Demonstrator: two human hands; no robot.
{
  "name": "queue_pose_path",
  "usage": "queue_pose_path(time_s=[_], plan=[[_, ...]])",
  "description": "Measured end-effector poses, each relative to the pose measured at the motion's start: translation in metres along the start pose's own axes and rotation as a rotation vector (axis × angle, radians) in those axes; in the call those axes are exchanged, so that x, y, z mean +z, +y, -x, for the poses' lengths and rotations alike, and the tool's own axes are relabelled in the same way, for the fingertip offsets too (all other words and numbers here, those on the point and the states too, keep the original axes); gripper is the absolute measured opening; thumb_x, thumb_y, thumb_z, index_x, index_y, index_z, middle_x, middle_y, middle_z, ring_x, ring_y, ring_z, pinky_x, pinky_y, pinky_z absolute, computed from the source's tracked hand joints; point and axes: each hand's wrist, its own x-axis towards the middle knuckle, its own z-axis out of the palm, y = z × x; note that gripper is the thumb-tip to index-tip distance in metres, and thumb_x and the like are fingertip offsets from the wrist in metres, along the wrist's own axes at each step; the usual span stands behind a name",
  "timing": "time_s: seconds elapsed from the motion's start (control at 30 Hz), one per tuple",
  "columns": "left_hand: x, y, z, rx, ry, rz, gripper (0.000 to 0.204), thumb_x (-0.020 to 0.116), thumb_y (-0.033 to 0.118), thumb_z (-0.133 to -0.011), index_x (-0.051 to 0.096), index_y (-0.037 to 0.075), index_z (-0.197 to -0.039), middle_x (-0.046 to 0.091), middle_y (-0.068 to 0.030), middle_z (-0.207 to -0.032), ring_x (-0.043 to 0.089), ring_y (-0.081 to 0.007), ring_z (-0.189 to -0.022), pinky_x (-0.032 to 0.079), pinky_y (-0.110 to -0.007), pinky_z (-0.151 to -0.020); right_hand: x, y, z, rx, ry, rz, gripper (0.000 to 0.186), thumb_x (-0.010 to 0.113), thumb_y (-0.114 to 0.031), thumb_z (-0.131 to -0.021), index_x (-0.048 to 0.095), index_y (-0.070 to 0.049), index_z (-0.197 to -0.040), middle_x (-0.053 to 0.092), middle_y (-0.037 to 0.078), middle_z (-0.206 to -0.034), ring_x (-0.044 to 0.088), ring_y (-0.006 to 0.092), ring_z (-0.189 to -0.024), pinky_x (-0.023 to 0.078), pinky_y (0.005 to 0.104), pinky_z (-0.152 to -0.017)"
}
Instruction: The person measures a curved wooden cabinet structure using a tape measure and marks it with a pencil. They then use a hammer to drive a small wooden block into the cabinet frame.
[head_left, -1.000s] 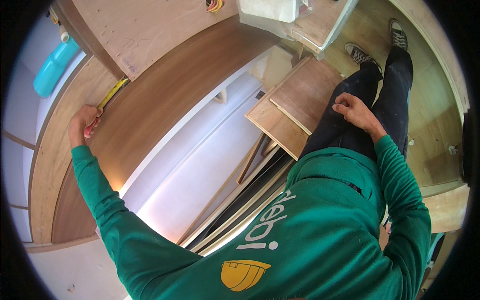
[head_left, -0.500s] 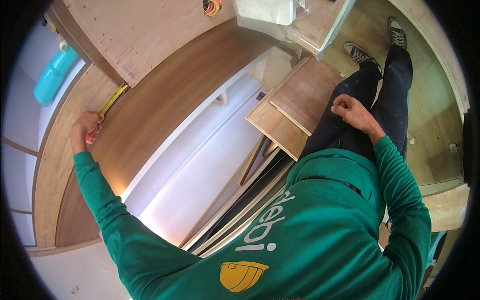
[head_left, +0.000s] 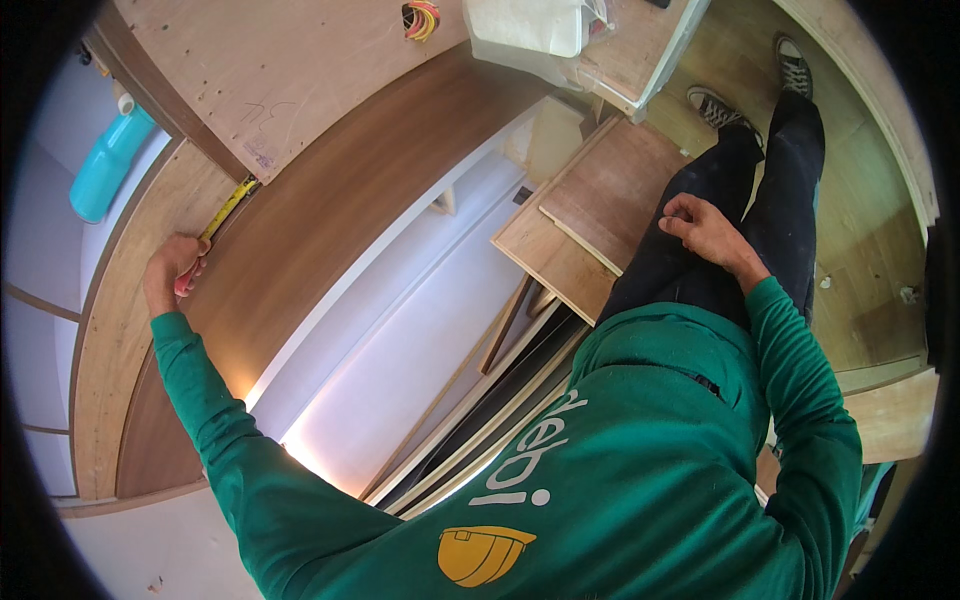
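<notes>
My left hand point(head_left: 176, 268) is closed around a tape measure point(head_left: 184, 281) with a red case, which the fingers partly hide. Its yellow blade point(head_left: 228, 209) runs out along the brown wooden board point(head_left: 330, 190), and the far end meets the lower corner of a plywood panel point(head_left: 262, 90). Beside the hand runs a strip of pale wood point(head_left: 110, 340). Over my dark trousers hovers my right hand point(head_left: 704, 232), its fingers curled in loosely and nothing visible in them.
A turquoise bottle-shaped thing point(head_left: 108, 165) is at the far left. Plywood pieces point(head_left: 615, 190) lie beside my leg, with long strips point(head_left: 480, 410) below them. A white container point(head_left: 530, 25) stands at the top. Coloured wires point(head_left: 421, 18) poke through the panel.
The view has shifted very slightly. My left hand keeps its hold on the tape measure with the blade stretched out, and my right hand stays in place.
</notes>
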Motion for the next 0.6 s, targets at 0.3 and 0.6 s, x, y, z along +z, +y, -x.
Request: queue_pose_path(time_s=[0.3,0.6], plan=[[0.036,-0.058,-0.043,0.288,0.335,-0.063,0.045,0.056,0.039,-0.105,0.068,-0.003,-0.094,0.069,-0.0174,-0.077,0.064,-0.0335,-0.053,0.051,-0.049,-0.052,-0.014,0.012,-0.002,-0.048,0.026,0.101,0.033,0.077,-0.030,-0.095,0.069,0.000,-0.109,0.067,0.008,-0.090,0.062,0.0174,-0.085,0.052,0.0353,-0.079],[0.164,-0.031,-0.004,0.494,0.446,1.720,0.035,0.066,0.039,-0.107,0.067,0.005,-0.101,0.068,-0.0081,-0.091,0.066,-0.0131,-0.081,0.055,-0.031,-0.065,-0.040,-0.039,0.027,-0.043,0.176,0.220,0.039,0.078,-0.034,-0.095,0.069,0.000,-0.111,0.067,0.007,-0.088,0.063,0.0176,-0.075,0.053,0.0353,-0.067]])
